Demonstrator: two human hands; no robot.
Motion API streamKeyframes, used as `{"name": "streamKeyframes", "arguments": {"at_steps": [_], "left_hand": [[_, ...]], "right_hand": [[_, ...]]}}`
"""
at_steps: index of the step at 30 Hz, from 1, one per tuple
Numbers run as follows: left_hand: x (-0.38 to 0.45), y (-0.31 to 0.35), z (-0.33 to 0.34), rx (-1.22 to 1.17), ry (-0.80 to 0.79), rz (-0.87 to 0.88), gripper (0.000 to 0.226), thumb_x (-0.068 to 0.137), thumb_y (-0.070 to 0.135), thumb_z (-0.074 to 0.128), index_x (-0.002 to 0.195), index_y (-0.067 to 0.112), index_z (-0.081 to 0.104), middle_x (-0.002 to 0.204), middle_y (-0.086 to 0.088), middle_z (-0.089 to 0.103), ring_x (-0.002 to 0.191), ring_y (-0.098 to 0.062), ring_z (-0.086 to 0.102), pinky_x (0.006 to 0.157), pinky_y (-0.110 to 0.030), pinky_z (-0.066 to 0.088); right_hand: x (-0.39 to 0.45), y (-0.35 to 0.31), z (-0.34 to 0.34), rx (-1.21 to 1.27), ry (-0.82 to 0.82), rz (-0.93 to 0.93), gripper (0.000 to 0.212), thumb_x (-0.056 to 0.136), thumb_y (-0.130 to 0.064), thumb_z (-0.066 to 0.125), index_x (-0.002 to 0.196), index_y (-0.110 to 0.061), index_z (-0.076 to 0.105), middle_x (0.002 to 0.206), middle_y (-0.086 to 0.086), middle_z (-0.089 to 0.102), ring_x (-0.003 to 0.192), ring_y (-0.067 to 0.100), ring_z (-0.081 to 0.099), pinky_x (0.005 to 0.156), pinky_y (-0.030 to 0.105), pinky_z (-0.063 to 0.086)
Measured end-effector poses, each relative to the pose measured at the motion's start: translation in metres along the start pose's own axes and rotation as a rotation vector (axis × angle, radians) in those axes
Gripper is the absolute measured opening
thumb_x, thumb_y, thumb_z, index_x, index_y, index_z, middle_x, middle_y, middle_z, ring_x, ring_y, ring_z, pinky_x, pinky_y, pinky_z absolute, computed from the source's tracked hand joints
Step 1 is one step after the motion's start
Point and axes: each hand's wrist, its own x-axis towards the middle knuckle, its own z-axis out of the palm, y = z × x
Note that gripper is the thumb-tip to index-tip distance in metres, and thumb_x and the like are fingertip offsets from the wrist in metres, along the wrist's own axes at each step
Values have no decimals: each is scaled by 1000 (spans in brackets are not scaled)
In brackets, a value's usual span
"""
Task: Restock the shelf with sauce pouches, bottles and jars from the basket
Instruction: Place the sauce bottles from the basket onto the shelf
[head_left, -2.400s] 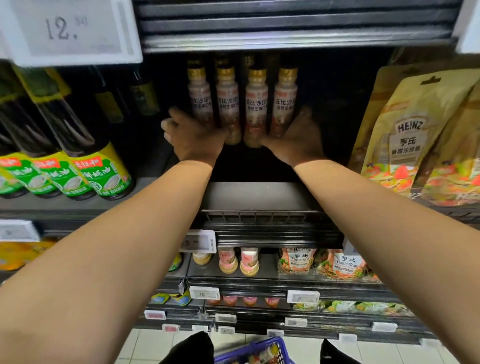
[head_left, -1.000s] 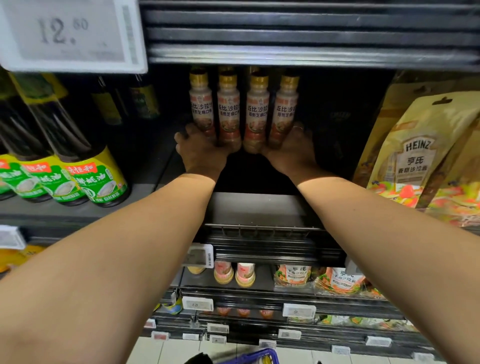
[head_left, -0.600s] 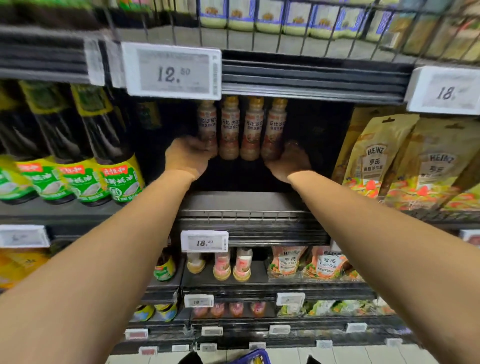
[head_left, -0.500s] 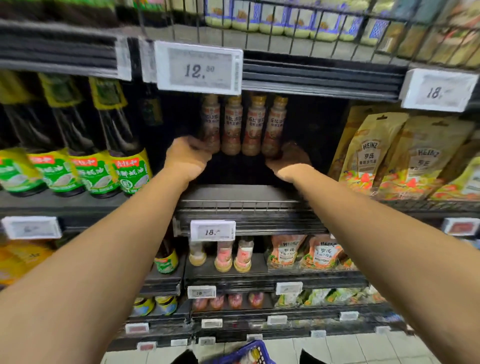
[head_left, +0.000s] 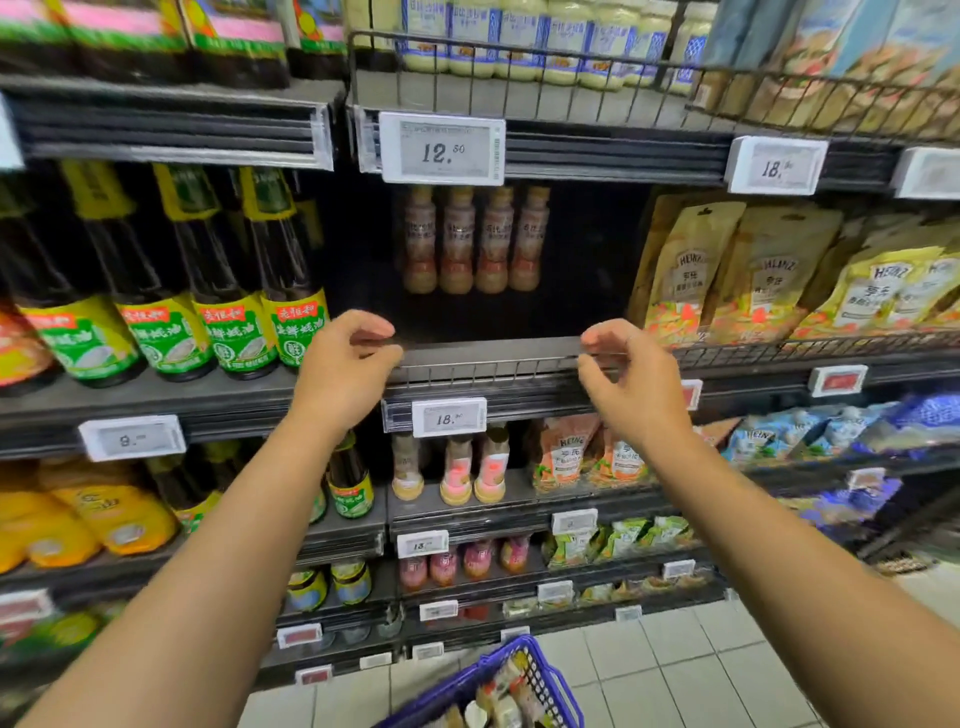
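Observation:
Several salad-dressing bottles (head_left: 475, 244) with gold caps stand in a row deep on the dark middle shelf (head_left: 488, 353). My left hand (head_left: 343, 364) hovers at the shelf's front edge, left of the bottles, fingers loosely curled and holding nothing. My right hand (head_left: 628, 374) hangs at the same edge on the right, also loosely curled and holding nothing. Neither hand touches a bottle. The blue basket (head_left: 519, 649) with more sauce items shows at the bottom, on the floor below my arms.
Tall dark bottles with green labels (head_left: 228, 312) fill the shelf to the left. Heinz pouches (head_left: 685, 275) stand to the right. A 12.50 price tag (head_left: 441, 148) hangs above the bottles. Lower shelves hold more bottles and pouches.
Both hands have let go of the row of bottles and pulled back out to the shelf's front edge. The view has backed away and the basket shows again.

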Motion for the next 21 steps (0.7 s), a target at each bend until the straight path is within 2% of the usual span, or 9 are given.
{"name": "streamKeyframes", "arguments": {"at_steps": [3,5,8,10,14,16,18,19,21], "left_hand": [[-35,-5,-11,15,84,54,21,86,14,73,91,32,66,93,14,69,86,6,65,76,-11,48],[-60,-10,-13,7,106,39,21,86,11,72,90,31,66,92,13,70,83,7,65,70,-4,45],[-100,-26,-1,-3,85,-65,23,87,6,70,89,28,65,87,6,71,76,-3,65,67,-17,49],[-130,-44,15,23,61,-161,22,88,3,67,91,24,65,84,1,70,69,-9,59,62,-26,46],[-200,-92,56,99,-27,-412,18,90,-6,61,100,8,66,90,-9,64,71,-15,52,70,-29,43],[-242,-119,76,132,-104,-519,19,89,-10,61,95,8,62,89,-9,61,75,-15,53,73,-26,44],[-284,-145,94,190,-149,-649,21,88,-7,66,90,13,61,89,-4,64,76,-14,57,69,-15,44],[-302,-155,103,216,-179,-709,18,87,-4,69,92,12,64,93,-3,67,77,-14,61,68,-12,45],[-332,-175,120,252,-239,-808,14,86,1,72,94,10,66,100,-7,71,87,-22,68,76,-21,51]], "right_hand": [[-45,20,-2,73,7,11,17,88,-22,69,102,-30,63,98,-14,66,92,1,63,82,23,52],[-72,42,0,78,-61,64,17,88,-25,70,102,-31,63,98,-12,66,90,4,64,79,25,52],[-111,82,7,102,-187,173,19,88,-23,73,104,-26,63,100,-5,67,92,13,64,82,30,52],[-141,108,11,117,-261,254,21,87,-23,75,105,-23,64,101,-3,67,92,16,64,82,32,52],[-205,164,25,167,-427,466,22,85,-13,77,102,-10,64,95,4,66,87,19,61,82,34,50],[-242,189,32,190,-538,559,18,85,-7,74,95,-3,61,87,8,64,79,21,58,81,33,49],[-277,209,35,159,-613,642,15,86,-17,76,91,-14,62,84,-1,66,79,18,62,72,20,49],[-291,217,36,149,-640,670,15,86,-21,76,88,-23,61,85,-7,67,83,17,65,70,19,47],[-314,232,39,143,-699,735,18,86,-19,74,84,-29,59,91,-6,69,91,21,68,77,26,52]]}}
